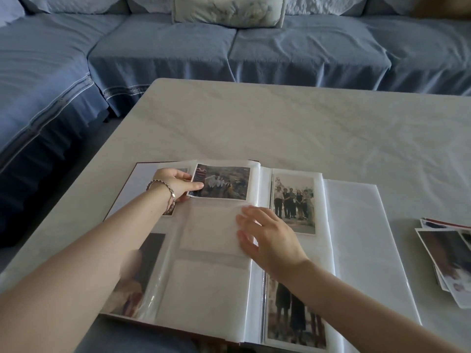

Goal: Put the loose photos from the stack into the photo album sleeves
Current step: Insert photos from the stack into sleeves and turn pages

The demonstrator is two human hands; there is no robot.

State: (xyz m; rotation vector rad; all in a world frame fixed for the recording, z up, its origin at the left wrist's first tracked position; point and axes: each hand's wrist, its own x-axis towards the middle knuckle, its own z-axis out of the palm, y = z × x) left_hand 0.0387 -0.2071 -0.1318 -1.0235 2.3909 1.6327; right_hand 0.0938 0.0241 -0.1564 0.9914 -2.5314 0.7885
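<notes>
The photo album point(356, 240) lies open on the table in front of me. My left hand point(175, 183), with a bracelet on its wrist, pinches the left edge of a landscape photo point(224, 183) at the top sleeve of the middle page, thumb on top. Whether the photo is partly inside the sleeve I cannot tell. My right hand point(267, 236) rests flat with straight fingers on the empty sleeve below it. The stack of loose photos point(448, 258) lies at the right edge of the table.
Filled sleeves show a group photo point(293, 202) on the right page, another below it point(295, 314), and one at lower left point(132, 278). The pale marble table point(280, 123) stretches beyond the album. A blue sofa point(178, 47) with a cushion stands behind.
</notes>
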